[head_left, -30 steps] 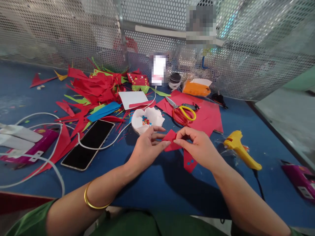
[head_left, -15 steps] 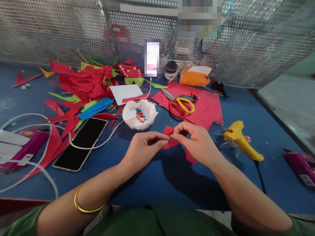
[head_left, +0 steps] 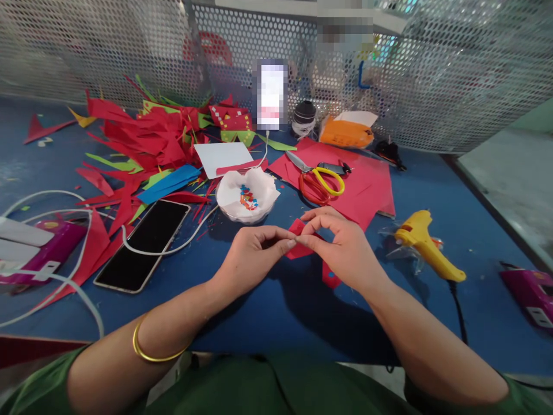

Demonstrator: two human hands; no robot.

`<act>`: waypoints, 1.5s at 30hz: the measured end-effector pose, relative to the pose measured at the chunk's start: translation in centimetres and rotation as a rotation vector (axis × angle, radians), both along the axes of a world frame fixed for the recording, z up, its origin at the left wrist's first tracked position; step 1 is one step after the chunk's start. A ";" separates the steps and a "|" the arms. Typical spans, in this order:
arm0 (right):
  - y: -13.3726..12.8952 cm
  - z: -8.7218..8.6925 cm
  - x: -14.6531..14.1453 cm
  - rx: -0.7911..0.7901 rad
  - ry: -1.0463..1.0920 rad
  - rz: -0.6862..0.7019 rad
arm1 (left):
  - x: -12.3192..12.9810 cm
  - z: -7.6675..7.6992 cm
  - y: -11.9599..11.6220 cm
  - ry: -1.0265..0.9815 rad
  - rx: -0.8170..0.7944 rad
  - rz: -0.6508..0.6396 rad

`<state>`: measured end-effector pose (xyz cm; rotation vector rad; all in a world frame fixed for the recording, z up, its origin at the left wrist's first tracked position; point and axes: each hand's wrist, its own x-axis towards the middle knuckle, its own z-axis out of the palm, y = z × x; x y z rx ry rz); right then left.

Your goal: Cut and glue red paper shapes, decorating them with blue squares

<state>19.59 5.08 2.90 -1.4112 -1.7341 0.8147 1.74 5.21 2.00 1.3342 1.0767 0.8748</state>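
Observation:
Between my hands is a small piece of red paper (head_left: pixel 299 251), partly covered by my fingers. My left hand (head_left: pixel 254 259) pinches its left side between thumb and fingertips. Thumb and index finger of my right hand (head_left: pixel 341 245) are pressed together at the same piece, meeting the left fingertips. A further red paper part (head_left: pixel 330 274) shows below my right hand; whether it joins the pinched piece is hidden. Just beyond my hands stands a bowl (head_left: pixel 246 210) lined with white paper, holding tiny coloured bits.
Red paper sheets (head_left: pixel 367 167) lie under scissors (head_left: pixel 319 183). A yellow glue gun (head_left: pixel 427 245) rests at right. Heaped red scraps (head_left: pixel 142 132), a phone (head_left: pixel 144 245) and a white cable (head_left: pixel 90 242) occupy the left. A lit phone (head_left: pixel 271 95) stands against the perforated screen (head_left: pixel 250 37).
My right fingers have shifted slightly left and closed in against the left fingertips at the red paper. The whole view has moved a little.

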 end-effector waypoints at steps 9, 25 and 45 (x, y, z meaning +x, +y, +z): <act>-0.1 0.3 -0.1 -0.003 0.028 0.016 | 0.1 0.1 -0.1 0.065 0.057 -0.008; -0.3 0.3 -0.2 0.113 0.021 -0.050 | 0.1 0.2 -0.4 0.055 0.185 0.088; 0.6 1.2 1.2 -0.222 0.094 0.037 | 0.0 0.4 -0.2 0.021 0.088 0.048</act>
